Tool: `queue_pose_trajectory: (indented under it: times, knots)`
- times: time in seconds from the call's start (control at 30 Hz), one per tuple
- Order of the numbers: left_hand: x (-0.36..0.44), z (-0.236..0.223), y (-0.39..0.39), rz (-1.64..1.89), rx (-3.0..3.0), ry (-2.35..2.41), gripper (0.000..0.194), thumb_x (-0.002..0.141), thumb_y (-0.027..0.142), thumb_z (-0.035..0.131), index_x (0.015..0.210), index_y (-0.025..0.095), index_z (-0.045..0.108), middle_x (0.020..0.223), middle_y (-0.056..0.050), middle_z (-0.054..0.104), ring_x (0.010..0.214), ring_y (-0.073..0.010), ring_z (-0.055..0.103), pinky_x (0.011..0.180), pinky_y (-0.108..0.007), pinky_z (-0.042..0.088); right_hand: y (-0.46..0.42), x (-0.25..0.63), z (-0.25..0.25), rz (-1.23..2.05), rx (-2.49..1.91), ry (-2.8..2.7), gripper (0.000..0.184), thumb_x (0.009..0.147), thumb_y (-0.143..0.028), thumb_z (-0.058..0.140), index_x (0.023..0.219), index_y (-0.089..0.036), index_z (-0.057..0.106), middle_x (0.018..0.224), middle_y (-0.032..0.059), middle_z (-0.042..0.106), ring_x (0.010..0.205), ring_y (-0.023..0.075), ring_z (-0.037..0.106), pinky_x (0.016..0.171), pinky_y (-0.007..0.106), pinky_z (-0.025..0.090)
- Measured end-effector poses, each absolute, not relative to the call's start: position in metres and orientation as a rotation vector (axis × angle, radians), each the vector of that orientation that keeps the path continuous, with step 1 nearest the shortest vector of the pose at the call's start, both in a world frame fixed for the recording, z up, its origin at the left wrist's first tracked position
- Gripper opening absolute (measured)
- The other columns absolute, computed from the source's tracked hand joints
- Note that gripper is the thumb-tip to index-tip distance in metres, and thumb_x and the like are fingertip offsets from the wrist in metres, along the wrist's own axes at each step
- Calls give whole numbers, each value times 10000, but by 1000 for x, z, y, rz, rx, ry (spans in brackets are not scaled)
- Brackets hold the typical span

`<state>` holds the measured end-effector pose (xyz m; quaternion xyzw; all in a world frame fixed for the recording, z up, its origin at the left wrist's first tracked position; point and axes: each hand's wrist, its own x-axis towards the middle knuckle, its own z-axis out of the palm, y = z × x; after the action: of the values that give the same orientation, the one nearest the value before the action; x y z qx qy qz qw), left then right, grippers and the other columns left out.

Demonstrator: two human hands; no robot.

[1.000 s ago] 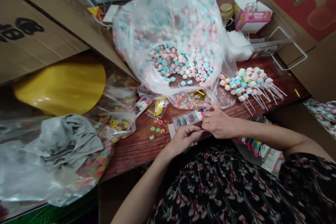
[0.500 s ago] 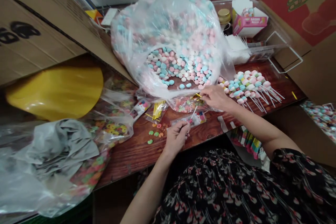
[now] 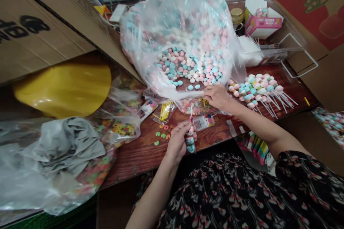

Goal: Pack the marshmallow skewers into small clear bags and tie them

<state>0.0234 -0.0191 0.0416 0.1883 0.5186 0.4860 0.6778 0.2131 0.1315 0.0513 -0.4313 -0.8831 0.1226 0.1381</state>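
My left hand (image 3: 178, 137) is closed around a marshmallow skewer (image 3: 190, 143) in a clear wrapper, its white stick pointing up and its blue end down. My right hand (image 3: 216, 97) reaches to the front edge of the big plastic bag (image 3: 174, 18), fingers pinched together at some gold twist ties (image 3: 205, 101). Their exact grip is partly hidden. Between the hands a printed clear packet (image 3: 205, 121) lies on the table. More gold twist ties (image 3: 165, 111) lie in a small clear bag to the left. Pink, blue and white marshmallows (image 3: 177, 64) show in the big bag's mouth.
Unwrapped marshmallow skewers (image 3: 258, 89) lie piled at right. Loose candy rings (image 3: 163, 135) dot the wooden table (image 3: 134, 162). A grey cloth (image 3: 70, 146) rests on a candy bag at left. Cardboard boxes (image 3: 48, 39) flank both sides; a clear bin (image 3: 285, 39) stands back right.
My left hand has turned and lifted slightly, so the wrapped skewer now shows below its fingers. My right hand stays near the gold twist ties. The whole view has shifted a little.
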Motion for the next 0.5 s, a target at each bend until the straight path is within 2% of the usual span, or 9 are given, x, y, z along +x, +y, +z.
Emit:
queue_pose_trajectory:
  times: [0.13,0.3,0.43,0.5]
  knots:
    - [22,49,-13,1085,402,1096,270,676,310,775,800,129,617,682,-14,669,503,-106,589,456,-222,488,127,224,48,373,-1045,-2335,249,937,-180,427,916,-148,672,928,76,643,889,172,560,792,290,376]
    - [35,62,7,1098,402,1003,265,666,254,776,854,128,638,740,-35,689,627,-157,654,458,-221,479,121,228,45,-11,-935,-2590,220,912,-220,457,902,-147,665,901,101,656,808,200,508,715,330,298]
    - [53,61,28,1093,399,971,251,632,219,788,810,127,638,607,25,607,509,-112,569,438,-231,490,117,228,42,-102,-811,-2688,309,932,-387,463,867,-154,656,823,95,635,747,194,462,696,341,259]
    - [60,57,37,1078,391,956,231,621,214,788,762,128,625,567,46,566,461,-87,517,416,-222,481,115,229,41,-110,-750,-2686,330,950,-383,426,832,-168,647,793,82,615,733,190,443,697,345,253]
